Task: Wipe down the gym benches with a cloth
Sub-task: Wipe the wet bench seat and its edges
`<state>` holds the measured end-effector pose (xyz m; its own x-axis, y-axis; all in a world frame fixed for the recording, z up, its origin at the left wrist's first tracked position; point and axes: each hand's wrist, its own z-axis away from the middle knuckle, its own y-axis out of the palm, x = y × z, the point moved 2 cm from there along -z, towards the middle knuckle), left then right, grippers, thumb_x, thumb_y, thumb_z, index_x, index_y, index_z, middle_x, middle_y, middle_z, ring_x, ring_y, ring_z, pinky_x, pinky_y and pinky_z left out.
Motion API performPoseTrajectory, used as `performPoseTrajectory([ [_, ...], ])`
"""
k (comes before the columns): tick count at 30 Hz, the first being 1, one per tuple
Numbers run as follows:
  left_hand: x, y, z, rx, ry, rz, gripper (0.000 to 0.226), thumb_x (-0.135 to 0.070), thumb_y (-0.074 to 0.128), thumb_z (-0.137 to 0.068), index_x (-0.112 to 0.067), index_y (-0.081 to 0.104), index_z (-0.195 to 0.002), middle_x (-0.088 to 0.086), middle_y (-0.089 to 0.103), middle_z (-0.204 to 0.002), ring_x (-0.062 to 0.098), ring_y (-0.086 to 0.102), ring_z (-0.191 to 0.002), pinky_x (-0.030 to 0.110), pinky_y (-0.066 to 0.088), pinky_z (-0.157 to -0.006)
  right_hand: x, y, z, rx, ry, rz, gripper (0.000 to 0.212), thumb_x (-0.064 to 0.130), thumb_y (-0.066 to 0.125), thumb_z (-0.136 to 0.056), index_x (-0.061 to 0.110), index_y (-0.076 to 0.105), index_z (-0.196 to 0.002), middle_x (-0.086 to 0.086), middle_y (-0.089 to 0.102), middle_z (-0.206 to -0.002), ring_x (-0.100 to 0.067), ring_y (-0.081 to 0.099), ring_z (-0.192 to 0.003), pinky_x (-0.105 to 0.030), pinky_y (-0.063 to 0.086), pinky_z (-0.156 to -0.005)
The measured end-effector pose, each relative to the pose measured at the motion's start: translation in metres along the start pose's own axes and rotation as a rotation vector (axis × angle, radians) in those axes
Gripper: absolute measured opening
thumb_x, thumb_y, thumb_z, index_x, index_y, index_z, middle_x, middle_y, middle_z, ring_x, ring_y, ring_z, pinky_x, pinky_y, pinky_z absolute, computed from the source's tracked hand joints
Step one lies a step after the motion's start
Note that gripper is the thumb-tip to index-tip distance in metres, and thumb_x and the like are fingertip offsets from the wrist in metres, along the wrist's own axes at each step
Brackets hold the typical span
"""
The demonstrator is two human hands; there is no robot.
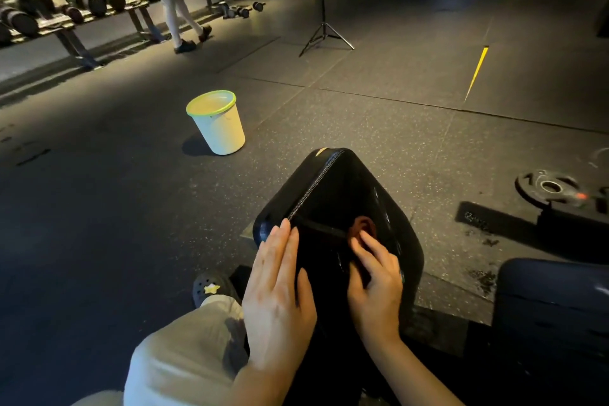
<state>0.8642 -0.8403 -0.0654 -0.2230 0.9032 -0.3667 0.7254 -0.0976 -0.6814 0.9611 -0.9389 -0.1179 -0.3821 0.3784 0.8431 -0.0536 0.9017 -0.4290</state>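
one bench pad (333,208) is under my hands, its black top glossy, wet i'd guess, so part of it looks wiped. my left hand (278,287) lies flat with straight fingers on its left edge. my right hand (375,283) curls round a dark reddish cloth (362,226), pressing it near the seam. another pad (553,306) at right looks still to do.

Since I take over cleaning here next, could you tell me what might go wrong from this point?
The cloth is dark and small under the right hand, so patches of the glossy black bench pad may be missed in the dim light. The bucket stands apart on the floor, where a passer-by could kick it. The weight plate lying nearby is a trip hazard.
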Motion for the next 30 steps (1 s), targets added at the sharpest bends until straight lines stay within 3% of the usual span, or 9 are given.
performPoseTrajectory([
  [3,0.002,0.002,0.002,0.04,0.032,-0.053,0.055,-0.004,0.069,-0.083,-0.008,0.052,-0.136,0.005,0.044,-0.146,0.018,0.04,-0.137,0.045,0.049,-0.1,0.01,0.002,-0.004,-0.02,0.129,0.006,0.043,0.004,0.062,-0.089,0.017,0.057,-0.13,0.007,0.05,-0.134,-0.014,0.042,-0.131,0.001,0.017,-0.097],
  [9,0.006,0.002,0.002,0.042,0.072,-0.068,0.052,-0.012,0.063,-0.084,-0.007,0.053,-0.135,0.008,0.045,-0.146,0.018,0.04,-0.137,0.04,0.039,-0.11,0.041,0.01,0.001,0.185,-0.377,0.025,0.058,0.009,0.049,-0.09,0.012,0.036,-0.146,-0.001,0.029,-0.156,-0.015,0.026,-0.141,-0.02,0.019,-0.117],
  [14,0.008,0.003,0.001,0.038,0.055,-0.064,0.052,-0.012,0.063,-0.084,-0.008,0.053,-0.135,0.005,0.045,-0.147,0.017,0.04,-0.137,0.042,0.044,-0.105,0.014,-0.004,-0.015,0.103,-0.031,0.004,0.065,-0.009,0.061,-0.082,0.02,0.047,-0.139,0.013,0.032,-0.147,-0.003,0.026,-0.136,-0.034,0.029,-0.117],
  [16,0.007,0.003,0.002,0.025,0.059,-0.047,0.052,-0.011,0.062,-0.084,-0.007,0.053,-0.135,0.006,0.045,-0.146,0.017,0.039,-0.138,0.042,0.042,-0.107,0.039,0.0,-0.007,0.057,-0.087,0.002,0.059,-0.004,0.057,-0.085,0.017,0.048,-0.139,0.006,0.033,-0.15,-0.008,0.027,-0.14,-0.038,0.031,-0.116],
  [19,0.006,-0.001,0.0,0.009,0.115,-0.05,0.042,-0.018,0.052,-0.095,-0.005,0.051,-0.135,0.01,0.045,-0.145,0.019,0.04,-0.137,0.039,0.037,-0.112,0.068,0.012,0.014,0.136,-0.387,-0.017,0.051,0.012,0.044,-0.092,0.009,0.044,-0.143,-0.006,0.034,-0.153,-0.016,0.029,-0.142,-0.029,0.023,-0.118],
  [22,0.009,-0.002,0.0,0.029,0.118,-0.052,0.048,-0.013,0.059,-0.089,-0.006,0.052,-0.135,0.008,0.044,-0.146,0.018,0.039,-0.138,0.039,0.036,-0.112,0.05,0.008,0.01,0.211,-0.445,0.057,0.06,0.006,0.055,-0.085,0.008,0.042,-0.143,-0.006,0.033,-0.154,-0.021,0.033,-0.14,-0.03,0.029,-0.115],
  [25,0.01,-0.002,0.0,0.056,0.096,-0.051,0.053,-0.014,0.063,-0.084,-0.008,0.052,-0.136,0.005,0.043,-0.147,0.016,0.038,-0.138,0.038,0.038,-0.111,0.014,-0.008,0.0,0.208,-0.267,0.214,0.077,-0.008,0.069,-0.07,0.012,0.046,-0.141,-0.004,0.038,-0.151,-0.025,0.043,-0.128,-0.036,0.039,-0.106],
  [28,0.009,-0.002,0.0,0.045,0.067,-0.026,0.052,-0.014,0.063,-0.084,-0.008,0.053,-0.135,0.004,0.043,-0.147,0.015,0.038,-0.138,0.039,0.04,-0.11,0.011,-0.023,-0.012,0.079,-0.032,0.155,0.062,-0.007,0.068,-0.077,0.011,0.054,-0.135,-0.005,0.045,-0.142,-0.023,0.045,-0.126,-0.013,0.026,-0.105],
  [30,0.007,-0.001,0.0,0.039,0.054,-0.025,0.052,-0.013,0.062,-0.084,-0.008,0.053,-0.135,0.004,0.043,-0.147,0.015,0.037,-0.139,0.039,0.04,-0.11,0.029,-0.027,-0.022,-0.052,-0.037,0.055,0.053,0.003,0.073,-0.078,0.008,0.054,-0.128,-0.008,0.041,-0.137,-0.019,0.045,-0.123,0.0,0.026,-0.098],
])
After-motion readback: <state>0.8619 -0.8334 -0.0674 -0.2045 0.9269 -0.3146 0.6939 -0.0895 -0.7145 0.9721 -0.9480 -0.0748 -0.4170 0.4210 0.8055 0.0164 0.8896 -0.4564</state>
